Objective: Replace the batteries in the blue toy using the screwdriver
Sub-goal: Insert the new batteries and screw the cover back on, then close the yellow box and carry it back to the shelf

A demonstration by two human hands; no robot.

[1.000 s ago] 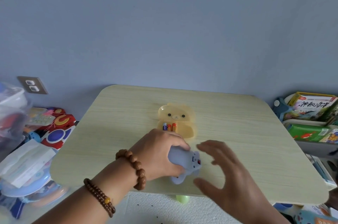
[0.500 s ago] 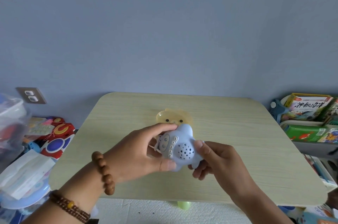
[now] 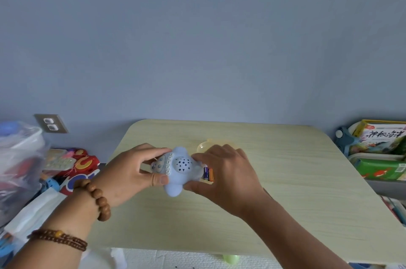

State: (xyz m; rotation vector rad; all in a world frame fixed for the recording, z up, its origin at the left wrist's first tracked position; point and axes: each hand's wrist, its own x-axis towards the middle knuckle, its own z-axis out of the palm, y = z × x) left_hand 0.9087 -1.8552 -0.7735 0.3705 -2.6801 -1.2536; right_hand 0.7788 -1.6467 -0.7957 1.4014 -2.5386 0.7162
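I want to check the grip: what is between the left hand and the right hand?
The blue toy lies between them, held by the left hand and the right hand, as the head view shows.

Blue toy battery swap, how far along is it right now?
Done: nothing that shows. In hand: the left hand and right hand grip the blue toy above the table, its button and speaker face towards the camera, so the battery cover is hidden. Left: fetch the screwdriver, which is not in view, open the cover and swap cells; batteries show just behind the toy, by the yellow tray.
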